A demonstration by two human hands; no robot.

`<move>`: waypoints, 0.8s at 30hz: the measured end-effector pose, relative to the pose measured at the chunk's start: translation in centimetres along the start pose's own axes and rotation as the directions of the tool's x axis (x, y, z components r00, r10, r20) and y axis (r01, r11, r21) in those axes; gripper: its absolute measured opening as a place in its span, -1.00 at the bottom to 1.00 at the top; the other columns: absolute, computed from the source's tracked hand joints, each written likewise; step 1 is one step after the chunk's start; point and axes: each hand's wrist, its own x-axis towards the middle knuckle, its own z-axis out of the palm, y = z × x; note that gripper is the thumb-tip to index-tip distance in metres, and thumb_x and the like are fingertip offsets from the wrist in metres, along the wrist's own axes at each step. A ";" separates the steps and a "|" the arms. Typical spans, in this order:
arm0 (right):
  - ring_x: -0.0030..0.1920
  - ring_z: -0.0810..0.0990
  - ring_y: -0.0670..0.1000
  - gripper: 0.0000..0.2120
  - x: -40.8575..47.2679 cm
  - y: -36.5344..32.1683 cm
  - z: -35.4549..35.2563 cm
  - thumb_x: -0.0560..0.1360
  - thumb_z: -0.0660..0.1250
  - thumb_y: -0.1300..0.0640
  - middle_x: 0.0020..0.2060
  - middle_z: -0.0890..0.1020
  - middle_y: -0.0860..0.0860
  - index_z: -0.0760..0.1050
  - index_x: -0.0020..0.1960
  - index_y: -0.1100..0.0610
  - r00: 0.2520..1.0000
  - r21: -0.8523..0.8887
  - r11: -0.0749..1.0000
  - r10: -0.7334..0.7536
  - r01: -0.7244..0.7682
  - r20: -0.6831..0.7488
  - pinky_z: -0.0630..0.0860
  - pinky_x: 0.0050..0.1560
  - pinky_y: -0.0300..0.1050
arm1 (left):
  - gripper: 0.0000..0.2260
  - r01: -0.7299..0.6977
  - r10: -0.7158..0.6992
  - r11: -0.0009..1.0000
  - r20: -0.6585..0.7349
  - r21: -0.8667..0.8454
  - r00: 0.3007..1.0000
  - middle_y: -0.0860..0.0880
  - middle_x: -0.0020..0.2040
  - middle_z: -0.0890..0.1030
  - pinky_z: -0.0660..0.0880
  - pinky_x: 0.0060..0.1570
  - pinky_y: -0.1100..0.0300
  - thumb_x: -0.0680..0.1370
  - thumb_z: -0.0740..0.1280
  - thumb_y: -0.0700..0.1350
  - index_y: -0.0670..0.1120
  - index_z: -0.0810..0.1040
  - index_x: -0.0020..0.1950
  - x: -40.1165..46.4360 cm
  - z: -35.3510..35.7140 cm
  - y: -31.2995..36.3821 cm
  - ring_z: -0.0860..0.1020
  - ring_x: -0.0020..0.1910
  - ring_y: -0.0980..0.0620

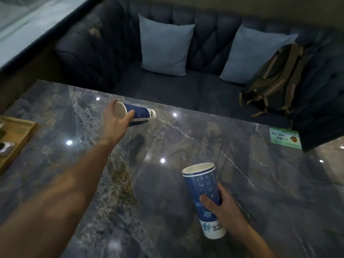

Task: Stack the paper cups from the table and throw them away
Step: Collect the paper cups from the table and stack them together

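A blue-and-white paper cup [140,114] is tilted on its side near the far edge of the marble table [260,192], its mouth facing me. My left hand [115,123] is stretched out and grips this cup at the rim, thumb on its side. Near the front right, my right hand [221,207] holds a stack of two nested blue paper cups [202,189] upright and slightly tilted above the table, two rims showing at the top.
A wooden tray [20,135] with small items sits at the table's left edge. A green card [284,137] lies at the far right corner. Behind the table is a dark sofa [167,86] with two light-blue cushions [164,47] and a backpack [275,81].
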 end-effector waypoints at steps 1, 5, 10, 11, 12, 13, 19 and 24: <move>-0.16 0.73 -0.06 -0.69 -0.4 0.3 -0.1 0.40 0.47 0.29 -0.18 0.75 -0.15 0.52 0.08 0.07 1.000 -0.010 1.000 0.005 -0.005 -0.008 0.63 -0.25 -0.24 | -0.36 0.015 -0.017 0.999 -0.038 -0.046 0.999 -0.08 0.40 0.39 0.32 0.42 0.06 0.46 0.42 0.09 -0.07 0.30 0.46 -1.4 -0.4 0.0 0.39 0.34 0.03; -0.18 0.73 -0.05 -0.69 -2.2 1.2 -0.7 0.39 0.49 0.32 -0.19 0.75 -0.09 0.53 0.05 0.07 1.000 -0.019 1.000 -0.004 0.004 -0.020 0.64 -0.25 -0.21 | -0.58 0.052 -0.076 0.945 -0.061 -0.321 0.995 -0.11 0.31 0.53 0.51 0.20 0.07 0.53 0.36 0.06 0.01 0.41 0.35 -7.5 -2.4 0.5 0.56 0.21 0.00; -0.13 0.72 -0.11 -0.47 -4.8 2.2 -0.8 0.15 0.56 -0.07 -0.13 0.74 -0.14 0.53 0.08 0.00 0.999 -0.071 0.997 -0.037 0.036 -0.011 0.60 -0.23 -0.29 | -0.83 0.151 -0.244 0.756 -0.060 -0.637 0.968 0.07 -0.12 0.65 0.48 -0.05 0.12 0.61 0.20 -0.01 -0.02 0.56 0.03 -15.2 -4.1 1.5 0.61 -0.17 0.15; -0.13 0.72 -0.11 -0.42 -5.2 2.5 -0.8 0.11 0.55 -0.12 -0.13 0.74 -0.11 0.53 0.08 0.00 0.999 -0.086 0.995 -0.044 0.043 -0.015 0.59 -0.23 -0.30 | -0.82 0.190 -0.294 0.692 -0.031 -0.696 0.955 0.10 -0.16 0.67 0.51 -0.09 0.16 0.62 0.19 0.01 0.01 0.56 0.01 -16.6 -4.2 1.6 0.63 -0.19 0.16; -0.12 0.72 -0.11 -0.40 -5.5 2.9 -0.8 0.10 0.53 -0.14 -0.12 0.74 -0.09 0.54 0.09 0.01 0.998 -0.103 0.993 -0.053 0.051 -0.018 0.58 -0.22 -0.30 | -0.80 0.218 -0.320 0.649 -0.002 -0.729 0.947 0.11 -0.18 0.69 0.54 -0.13 0.21 0.64 0.16 0.03 0.03 0.56 0.00 -18.2 -4.2 1.4 0.64 -0.20 0.17; -0.11 0.72 -0.11 -0.39 -5.8 3.2 -0.8 0.10 0.53 -0.15 -0.10 0.74 -0.07 0.54 0.10 0.01 0.998 -0.124 0.991 -0.062 0.059 -0.016 0.58 -0.21 -0.29 | -0.78 0.237 -0.330 0.624 0.023 -0.744 0.944 0.11 -0.19 0.70 0.56 -0.15 0.25 0.65 0.14 0.04 0.03 0.56 0.01 -19.8 -4.2 1.2 0.64 -0.19 0.17; -0.03 0.70 -0.12 -0.36 -7.4 4.5 -0.7 0.12 0.56 -0.16 -0.02 0.71 -0.11 0.50 0.16 -0.09 0.998 -0.247 0.967 -0.068 0.069 0.011 0.62 -0.05 -0.12 | -0.77 0.361 -0.435 0.529 0.119 -0.768 0.892 0.05 -0.16 0.71 0.57 -0.18 0.22 0.64 0.16 0.06 0.00 0.57 0.06 -25.9 -4.0 -1.0 0.65 -0.20 0.13; -0.06 0.66 -0.28 -0.48 -8.3 4.1 -0.5 0.25 0.62 0.08 0.01 0.66 -0.20 0.46 0.08 -0.21 0.994 -0.372 0.922 -0.096 0.107 0.048 0.59 -0.17 -0.33 | -0.75 0.379 -0.406 0.586 0.145 -0.716 0.902 0.09 -0.18 0.73 0.61 -0.24 0.29 0.65 0.13 0.04 0.00 0.57 0.07 -27.8 -4.1 -1.2 0.67 -0.21 0.17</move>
